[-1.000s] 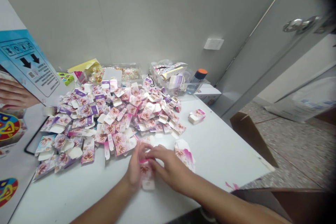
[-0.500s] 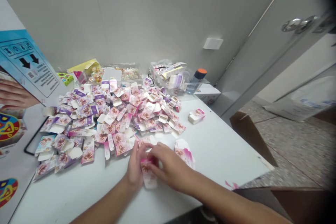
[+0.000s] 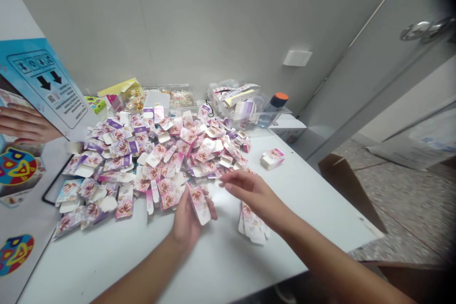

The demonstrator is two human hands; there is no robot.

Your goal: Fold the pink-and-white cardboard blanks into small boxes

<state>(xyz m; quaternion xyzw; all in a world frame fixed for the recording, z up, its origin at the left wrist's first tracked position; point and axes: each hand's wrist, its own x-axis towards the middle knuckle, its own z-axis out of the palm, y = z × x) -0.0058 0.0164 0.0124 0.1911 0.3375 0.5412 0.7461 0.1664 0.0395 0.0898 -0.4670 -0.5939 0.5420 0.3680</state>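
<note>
In my left hand [image 3: 185, 224] is a small pink-and-white cardboard box [image 3: 200, 207] printed with hands, tilted, its pale end towards me. The fingers wrap behind it, partly hidden. My right hand [image 3: 254, 193] is off the box, with its fingers stretched out and apart above the table, just right of the pile. Nothing shows in it. Under its wrist lies a fanned stack of flat pink-and-white cartons [image 3: 253, 226]. A big heap of similar small boxes [image 3: 174, 152], pink and purple, many with open flaps, spreads beyond my hands.
Behind the heap stand a clear tray of colourful beads [image 3: 180, 97], a clear bin of papers [image 3: 233, 99] and an orange-capped bottle [image 3: 274, 109]. A small carton bundle [image 3: 272, 158] lies to the right. A printed display board [image 3: 67, 99] rises at left. The table's right edge drops to the floor.
My right hand has left the box and moved right, its fingers now spread. The box stays in my left hand, now turned and tilted more. The view has shifted slightly.
</note>
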